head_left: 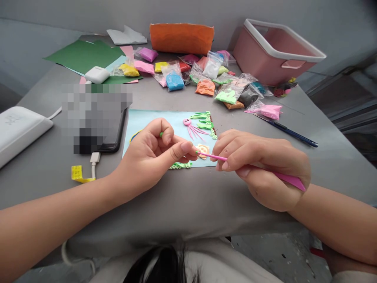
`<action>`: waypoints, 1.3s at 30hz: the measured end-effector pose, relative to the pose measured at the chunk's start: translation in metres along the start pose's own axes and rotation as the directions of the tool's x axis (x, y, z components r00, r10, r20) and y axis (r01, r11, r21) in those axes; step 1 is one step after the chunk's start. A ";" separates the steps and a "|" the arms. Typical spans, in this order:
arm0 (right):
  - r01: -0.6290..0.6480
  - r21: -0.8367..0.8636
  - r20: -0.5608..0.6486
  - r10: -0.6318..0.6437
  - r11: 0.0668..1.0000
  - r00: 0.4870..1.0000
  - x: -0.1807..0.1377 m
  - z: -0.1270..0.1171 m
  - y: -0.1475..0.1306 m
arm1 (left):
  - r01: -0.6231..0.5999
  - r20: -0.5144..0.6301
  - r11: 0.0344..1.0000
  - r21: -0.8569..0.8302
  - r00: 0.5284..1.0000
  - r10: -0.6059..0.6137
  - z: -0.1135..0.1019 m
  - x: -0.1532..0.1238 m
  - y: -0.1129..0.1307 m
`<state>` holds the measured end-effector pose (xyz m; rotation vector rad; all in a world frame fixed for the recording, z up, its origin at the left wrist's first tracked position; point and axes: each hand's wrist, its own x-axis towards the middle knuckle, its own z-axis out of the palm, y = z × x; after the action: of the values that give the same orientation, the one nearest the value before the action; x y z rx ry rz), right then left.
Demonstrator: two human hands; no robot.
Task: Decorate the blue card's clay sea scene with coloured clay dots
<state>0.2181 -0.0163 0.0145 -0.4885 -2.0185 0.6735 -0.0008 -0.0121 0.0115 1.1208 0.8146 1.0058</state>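
My right hand (pixel 262 169) is closed around a pink clay modelling tool (pixel 212 156), its thin tip pointing left and its flat end sticking out by the wrist. At that tip is a small bit of green clay (pixel 196 152), touching my left fingertips. My left hand (pixel 159 149) is closed, thumb against fingers, with another bit of green clay (pixel 161 135) by its curled index finger. Beneath both hands lies a light blue sheet (pixel 165 116) bearing a pink clay octopus (pixel 187 122), green clay seaweed (pixel 207 125) and a pale orange clay turtle (pixel 203 150). My left hand hides part of the sheet.
Several bags of coloured clay (pixel 175 80) lie across the back. A pink basket (pixel 265 59) stands at the back right, an orange box (pixel 182 38) at the back. A phone (pixel 114 133), a white power bank (pixel 20 131) and green paper (pixel 79 57) are left; a blue pen (pixel 291 133) lies right.
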 end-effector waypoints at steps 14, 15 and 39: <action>0.041 0.035 0.096 -0.044 0.999 0.994 0.002 -0.003 -0.002 | -0.010 0.030 1.000 0.024 1.000 0.009 -0.001 -0.006 0.000; 0.043 0.048 0.105 -0.048 0.998 0.993 0.003 -0.003 -0.003 | -0.016 0.026 0.999 0.036 1.000 0.015 -0.001 -0.006 0.000; -0.025 -0.071 0.268 0.043 0.997 0.963 0.002 0.000 0.020 | -0.160 0.079 0.718 0.678 0.986 0.146 -0.005 -0.007 -0.004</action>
<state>0.2184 0.0002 0.0034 -0.4932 -2.2986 0.7273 -0.0065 -0.0172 0.0065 1.8591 1.1379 0.8345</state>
